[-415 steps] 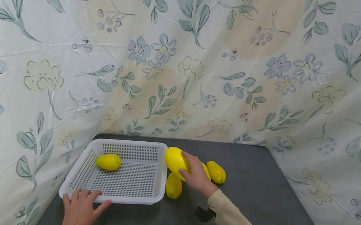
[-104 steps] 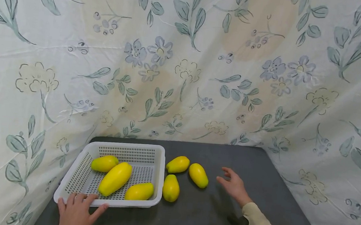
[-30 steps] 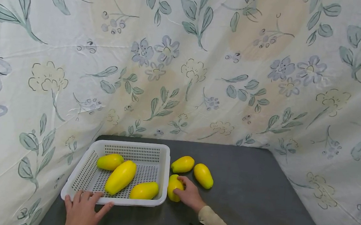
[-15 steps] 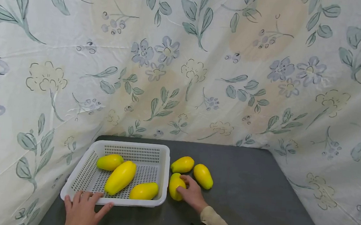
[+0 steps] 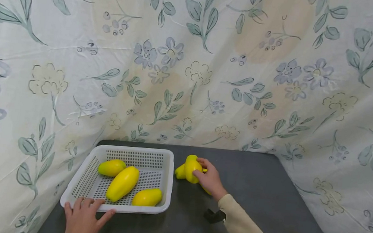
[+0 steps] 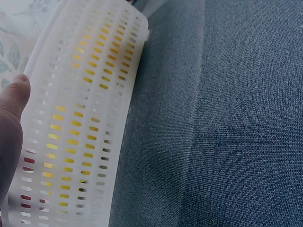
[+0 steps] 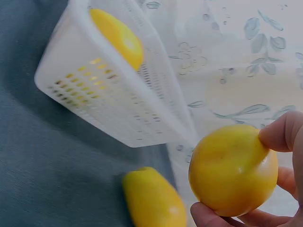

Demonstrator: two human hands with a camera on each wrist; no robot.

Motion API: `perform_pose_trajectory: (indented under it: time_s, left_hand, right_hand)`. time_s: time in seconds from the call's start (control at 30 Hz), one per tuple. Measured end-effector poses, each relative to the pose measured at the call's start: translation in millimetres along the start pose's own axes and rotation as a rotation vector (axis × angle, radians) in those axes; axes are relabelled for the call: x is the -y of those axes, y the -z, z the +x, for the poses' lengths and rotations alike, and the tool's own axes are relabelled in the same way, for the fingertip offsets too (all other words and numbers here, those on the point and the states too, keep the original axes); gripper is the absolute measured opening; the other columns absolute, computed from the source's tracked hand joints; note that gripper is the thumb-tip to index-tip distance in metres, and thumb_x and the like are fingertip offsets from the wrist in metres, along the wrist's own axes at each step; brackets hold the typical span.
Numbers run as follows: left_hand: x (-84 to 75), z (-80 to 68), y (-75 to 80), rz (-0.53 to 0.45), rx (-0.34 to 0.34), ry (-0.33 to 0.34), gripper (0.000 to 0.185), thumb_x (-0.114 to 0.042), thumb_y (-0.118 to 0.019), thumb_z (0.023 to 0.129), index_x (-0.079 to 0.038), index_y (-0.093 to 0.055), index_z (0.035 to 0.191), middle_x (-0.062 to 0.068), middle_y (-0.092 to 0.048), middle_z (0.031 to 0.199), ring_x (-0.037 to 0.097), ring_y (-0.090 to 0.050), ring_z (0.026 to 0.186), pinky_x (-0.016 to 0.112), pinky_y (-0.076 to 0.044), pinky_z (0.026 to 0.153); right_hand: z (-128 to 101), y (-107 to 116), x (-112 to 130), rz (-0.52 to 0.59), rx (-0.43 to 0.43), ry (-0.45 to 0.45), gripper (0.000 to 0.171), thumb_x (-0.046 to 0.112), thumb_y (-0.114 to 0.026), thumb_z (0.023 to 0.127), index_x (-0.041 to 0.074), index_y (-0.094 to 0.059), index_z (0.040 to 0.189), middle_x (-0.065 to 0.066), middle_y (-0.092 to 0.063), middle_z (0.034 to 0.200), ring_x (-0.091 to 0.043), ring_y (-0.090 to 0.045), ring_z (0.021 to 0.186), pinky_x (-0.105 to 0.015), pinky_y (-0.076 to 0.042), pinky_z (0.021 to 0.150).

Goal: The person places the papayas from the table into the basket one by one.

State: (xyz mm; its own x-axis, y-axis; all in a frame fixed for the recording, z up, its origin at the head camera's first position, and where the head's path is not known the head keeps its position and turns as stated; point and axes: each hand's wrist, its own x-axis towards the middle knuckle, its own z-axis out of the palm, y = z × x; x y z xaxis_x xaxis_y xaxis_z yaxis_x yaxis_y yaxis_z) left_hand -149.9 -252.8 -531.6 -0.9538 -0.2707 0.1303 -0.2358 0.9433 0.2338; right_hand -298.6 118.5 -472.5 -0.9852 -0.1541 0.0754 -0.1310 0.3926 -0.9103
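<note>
We judge the step in hand as a carry: one yellow fruit point(image 5: 192, 168) is up off the dark table point(image 5: 266, 199), just right of the white perforated basket point(image 5: 166, 182) at lower centre of the head view.

Right hand point(image 5: 210, 178): fingers and thumb curled round the fruit, thumb tip and fingertips point(image 7: 279, 132) pressing opposite sides in the right wrist view. Forearm in a cream sleeve point(image 5: 246, 231) runs in from the lower right edge, wrist bent toward the basket.

Left hand point(image 5: 84, 217): lies flat at the basket's near rim, lower left of the frame, fingers straight and slightly spread, thumb point(image 6: 12, 123) against the perforated wall.

Basket holds three fruits point(image 5: 122, 183) already. Behind the lifted one, another fruit point(image 5: 179, 171) lies on the table; a third seems to sit under the right hand, but only a yellow sliver shows, so we can't be sure.

Next move, as we read it: swing the held fruit left over the basket's right wall, high enough to clear the rim, and set it in the open back corner away from the three already there.
</note>
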Motion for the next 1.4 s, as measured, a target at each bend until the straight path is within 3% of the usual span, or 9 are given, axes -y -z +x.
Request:
perform_pose_trajectory:
  time_s: [0.13, 0.3, 0.53, 0.73, 1.03, 1.23, 1.4]
  left_hand:
    - [0.4, 0.2, -0.4, 0.001, -0.009, 0.002, 0.078, -0.078, -0.063, 0.082, -0.009, -0.072, 0.116, 0.027, -0.063, 0.117, 0.055, -0.042, 0.119, 0.081, -0.005, 0.113]
    - [1.5, 0.2, 1.0, -0.003, -0.006, 0.0, 0.083, -0.083, -0.058, 0.082, -0.008, -0.072, 0.117, 0.026, -0.063, 0.118, 0.055, -0.042, 0.12, 0.08, -0.005, 0.113]
    - [2.1, -0.1, 1.3, 0.009, 0.006, 0.002, 0.09, -0.088, -0.051, 0.08, -0.009, -0.072, 0.117, 0.025, -0.064, 0.117, 0.055, -0.043, 0.12, 0.081, -0.007, 0.113]
    - [1.3, -0.8, 1.1, 0.016, 0.005, 0.007, 0.085, -0.085, -0.055, 0.081, -0.01, -0.072, 0.117, 0.024, -0.064, 0.116, 0.054, -0.043, 0.12, 0.08, -0.008, 0.113]
    - [1.4, 0.1, -0.6, 0.006, -0.004, -0.002, 0.084, -0.084, -0.057, 0.08, -0.009, -0.072, 0.116, 0.025, -0.064, 0.116, 0.054, -0.043, 0.121, 0.081, -0.007, 0.112]
    - [0.9, 0.3, -1.1, -0.002, 0.006, -0.001, 0.093, -0.09, -0.05, 0.078, -0.009, -0.072, 0.116, 0.025, -0.064, 0.116, 0.054, -0.043, 0.121, 0.081, -0.007, 0.111]
    - [0.5, 0.9, -0.4, -0.007, 0.012, 0.004, 0.096, -0.092, -0.047, 0.077, -0.008, -0.071, 0.116, 0.025, -0.063, 0.116, 0.054, -0.042, 0.122, 0.082, -0.006, 0.111]
  right_hand:
    - [7, 10, 9, 0.038, 0.002, -0.006, 0.052, 0.02, -0.066, 0.095, 0.015, -0.053, 0.145, -0.018, -0.053, 0.144, -0.032, -0.062, 0.114, -0.041, -0.062, 0.084]
    - [10, 16, 15, 0.035, -0.002, 0.0, 0.053, 0.021, -0.066, 0.096, 0.017, -0.052, 0.146, -0.018, -0.052, 0.145, -0.031, -0.063, 0.112, -0.039, -0.062, 0.084]
    - [11, 16, 17, 0.024, -0.006, -0.009, 0.052, 0.022, -0.066, 0.096, 0.018, -0.052, 0.146, -0.017, -0.052, 0.146, -0.031, -0.063, 0.112, -0.038, -0.062, 0.085]
    - [10, 10, 19, 0.019, -0.002, -0.001, 0.051, 0.021, -0.065, 0.096, 0.017, -0.052, 0.145, -0.017, -0.053, 0.144, -0.03, -0.063, 0.11, -0.037, -0.061, 0.084]
    - [6, -19, 41, -0.022, 0.017, 0.025, 0.05, 0.022, -0.068, 0.095, 0.017, -0.054, 0.143, -0.014, -0.057, 0.141, -0.031, -0.062, 0.111, -0.046, -0.058, 0.097]
    - [0, -43, 58, 0.005, 0.124, 0.056, 0.055, 0.022, -0.068, 0.094, 0.016, -0.052, 0.146, -0.014, -0.056, 0.141, -0.03, -0.062, 0.106, -0.043, -0.06, 0.089]
    - [-5, -59, 69, 0.007, 0.197, 0.069, 0.056, 0.023, -0.067, 0.094, 0.017, -0.05, 0.147, -0.012, -0.055, 0.145, -0.024, -0.063, 0.103, -0.041, -0.059, 0.09]
